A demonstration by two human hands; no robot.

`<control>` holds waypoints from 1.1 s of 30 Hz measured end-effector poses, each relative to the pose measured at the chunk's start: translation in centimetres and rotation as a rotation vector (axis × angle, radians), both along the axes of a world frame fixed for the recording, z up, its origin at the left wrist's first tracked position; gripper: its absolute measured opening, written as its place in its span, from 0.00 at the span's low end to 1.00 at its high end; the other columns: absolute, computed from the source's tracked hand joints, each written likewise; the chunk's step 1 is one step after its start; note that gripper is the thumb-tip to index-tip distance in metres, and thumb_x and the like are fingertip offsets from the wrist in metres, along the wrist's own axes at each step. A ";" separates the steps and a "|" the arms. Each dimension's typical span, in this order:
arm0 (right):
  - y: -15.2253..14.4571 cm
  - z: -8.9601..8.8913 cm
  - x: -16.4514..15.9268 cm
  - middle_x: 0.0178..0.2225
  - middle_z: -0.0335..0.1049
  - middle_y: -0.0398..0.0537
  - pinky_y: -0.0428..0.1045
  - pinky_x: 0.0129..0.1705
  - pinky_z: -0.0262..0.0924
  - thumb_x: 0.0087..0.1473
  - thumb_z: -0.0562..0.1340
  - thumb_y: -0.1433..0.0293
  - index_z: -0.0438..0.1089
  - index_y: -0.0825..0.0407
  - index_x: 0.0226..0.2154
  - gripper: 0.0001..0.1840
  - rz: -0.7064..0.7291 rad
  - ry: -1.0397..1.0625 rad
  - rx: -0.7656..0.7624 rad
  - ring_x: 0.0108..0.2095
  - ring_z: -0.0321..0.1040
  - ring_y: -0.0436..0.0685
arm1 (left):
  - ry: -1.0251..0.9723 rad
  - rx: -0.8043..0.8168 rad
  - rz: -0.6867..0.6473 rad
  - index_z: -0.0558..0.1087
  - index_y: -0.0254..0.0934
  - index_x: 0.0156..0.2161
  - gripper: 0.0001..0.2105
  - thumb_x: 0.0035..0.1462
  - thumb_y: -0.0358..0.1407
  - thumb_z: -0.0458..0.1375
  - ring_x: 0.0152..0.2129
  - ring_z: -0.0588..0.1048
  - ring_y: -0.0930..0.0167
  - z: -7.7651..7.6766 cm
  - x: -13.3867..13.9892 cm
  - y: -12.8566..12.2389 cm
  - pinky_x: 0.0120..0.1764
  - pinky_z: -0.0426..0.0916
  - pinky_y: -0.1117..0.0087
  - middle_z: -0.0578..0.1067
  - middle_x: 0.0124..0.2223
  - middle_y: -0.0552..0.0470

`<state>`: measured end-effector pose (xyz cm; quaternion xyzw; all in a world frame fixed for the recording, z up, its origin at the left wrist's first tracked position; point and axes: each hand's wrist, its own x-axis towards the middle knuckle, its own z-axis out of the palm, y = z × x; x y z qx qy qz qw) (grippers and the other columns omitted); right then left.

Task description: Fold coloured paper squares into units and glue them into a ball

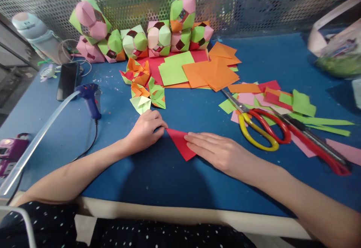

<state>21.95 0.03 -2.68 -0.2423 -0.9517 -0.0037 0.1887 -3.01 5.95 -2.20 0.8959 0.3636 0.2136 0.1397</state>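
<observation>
A red sheet of paper (pixel 182 144), folded into a triangle, lies on the blue tabletop in front of me. At its left corner my left hand (pixel 148 129) is closed, thumb and fingers pinching the tip. My right hand (pixel 217 148) rests with its fingers stretched out over the right part of the triangle, hiding that corner. Just beyond my left hand sit several small folded paper pieces, among them a pale green one (pixel 140 104), a green one (pixel 157 93) and an orange and red one (pixel 137 72).
Stacked paper sheets (pixel 175 69) lie farther back, before several assembled paper balls (pixel 158 39). At right are scissors (pixel 261 127), a red cutter (pixel 318 146) and paper scraps (pixel 304 103). A glue gun (pixel 90 99), phone (pixel 68 80) and bottle (pixel 39 33) stand left; a clear bag (pixel 338 58) sits far right.
</observation>
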 end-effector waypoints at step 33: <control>-0.1 0.4 -0.1 0.50 0.69 0.61 0.58 0.53 0.64 0.57 0.53 0.80 0.69 0.63 0.46 0.16 0.008 -0.095 0.031 0.53 0.65 0.62 | 0.097 0.142 -0.336 0.72 0.32 0.41 0.11 0.60 0.35 0.50 0.38 0.71 0.67 0.4 2.4 -5.9 0.40 0.69 0.65 0.74 0.39 0.44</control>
